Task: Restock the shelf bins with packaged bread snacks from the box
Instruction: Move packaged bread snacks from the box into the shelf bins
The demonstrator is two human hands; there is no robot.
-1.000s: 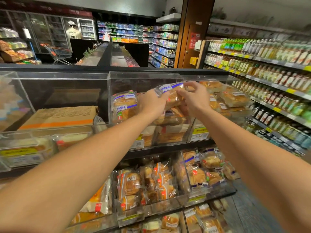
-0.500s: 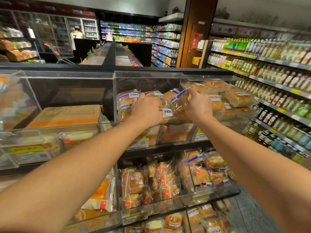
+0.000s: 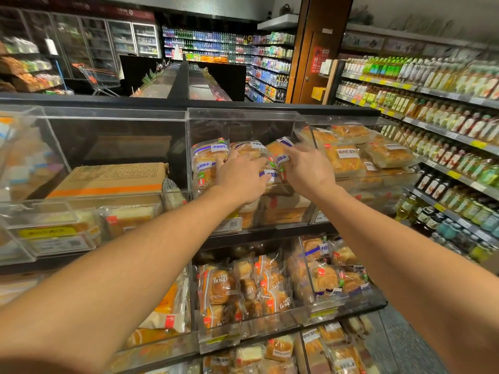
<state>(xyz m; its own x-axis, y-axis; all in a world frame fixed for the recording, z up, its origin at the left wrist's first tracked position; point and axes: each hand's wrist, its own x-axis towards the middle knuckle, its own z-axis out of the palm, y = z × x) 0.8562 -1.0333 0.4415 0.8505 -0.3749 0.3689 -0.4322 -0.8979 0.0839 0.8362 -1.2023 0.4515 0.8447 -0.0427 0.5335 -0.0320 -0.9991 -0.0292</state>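
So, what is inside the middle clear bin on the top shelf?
The middle bin holds blue-banded bread packs standing in a row. The left hand and right hand reach in and cover the lower packs, so the bin floor cannot be seen.

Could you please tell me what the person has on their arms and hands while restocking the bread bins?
Nothing is worn on what shows. The left hand and right hand are bare, with no gloves, rings or watch visible. Both forearms are uncovered from wrist to the frame's edge; no sleeve, band or marking appears in the head view.
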